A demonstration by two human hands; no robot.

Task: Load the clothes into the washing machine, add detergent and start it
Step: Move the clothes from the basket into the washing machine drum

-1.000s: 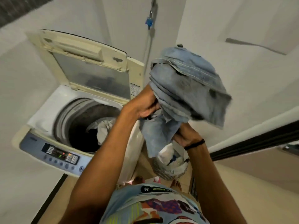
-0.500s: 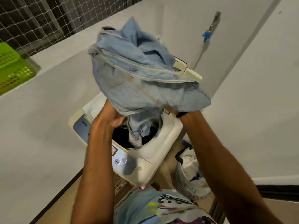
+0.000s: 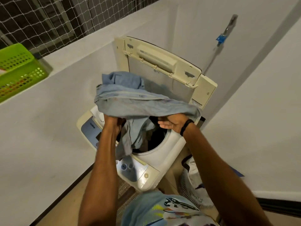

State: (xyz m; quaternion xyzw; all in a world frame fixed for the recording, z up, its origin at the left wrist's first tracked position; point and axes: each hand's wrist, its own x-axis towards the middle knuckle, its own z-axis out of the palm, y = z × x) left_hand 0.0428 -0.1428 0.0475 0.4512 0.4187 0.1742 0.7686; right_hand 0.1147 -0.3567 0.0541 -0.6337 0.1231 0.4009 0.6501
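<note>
Denim garment [image 3: 138, 103] atop left hand [image 3: 114, 123], right hand [image 3: 173, 123], above drum [image 3: 157, 138]

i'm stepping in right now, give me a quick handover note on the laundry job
Hands: left hand grips the denim garment; right hand is under its other end, fingers extended.
Where: the garment is over the washing machine opening, lid up, one part dangling in.
Done: lid open, garment at the drum.
Left: drop it in, load the clothes from the laundry basket, add detergent (none in view), start.
</note>
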